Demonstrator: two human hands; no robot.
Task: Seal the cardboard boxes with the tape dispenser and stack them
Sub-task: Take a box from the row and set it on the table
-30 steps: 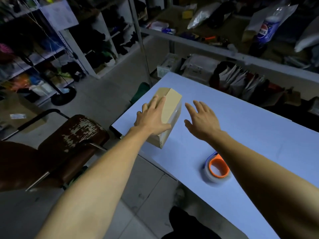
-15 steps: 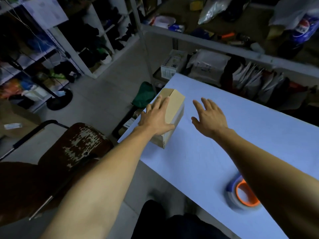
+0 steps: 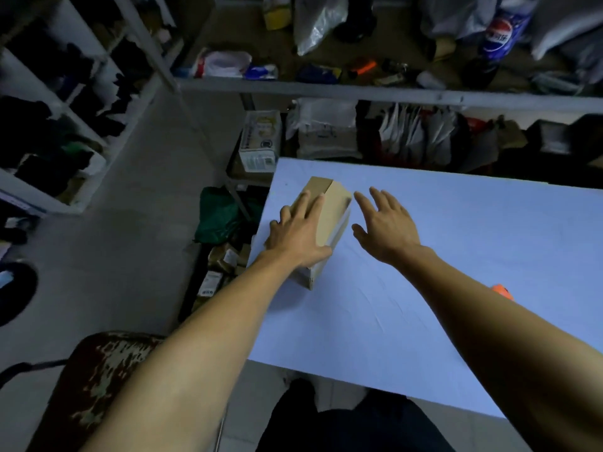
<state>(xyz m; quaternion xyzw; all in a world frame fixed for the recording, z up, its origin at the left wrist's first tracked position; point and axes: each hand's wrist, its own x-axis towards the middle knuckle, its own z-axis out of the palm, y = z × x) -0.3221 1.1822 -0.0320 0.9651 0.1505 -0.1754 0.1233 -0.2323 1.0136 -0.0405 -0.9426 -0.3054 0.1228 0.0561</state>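
A small brown cardboard box (image 3: 336,203) stands at the left edge of the pale blue table (image 3: 456,256). My left hand (image 3: 300,233) lies flat on the box's top and left side, fingers straight. Just right of the box my right hand (image 3: 385,226) hovers with fingers spread, holding nothing and a small gap away from the cardboard. Only an orange sliver of the tape dispenser (image 3: 502,291) shows behind my right forearm.
A worn brown chair (image 3: 98,380) stands left of the table's near corner. Cartons and a green bag (image 3: 218,213) lie on the floor beside the table. Cluttered shelves (image 3: 359,89) run behind and to the left.
The view has swung right and down. Both hands stay at the box, my right hand a little closer to it. The tape dispenser is now nearly hidden behind my right forearm.
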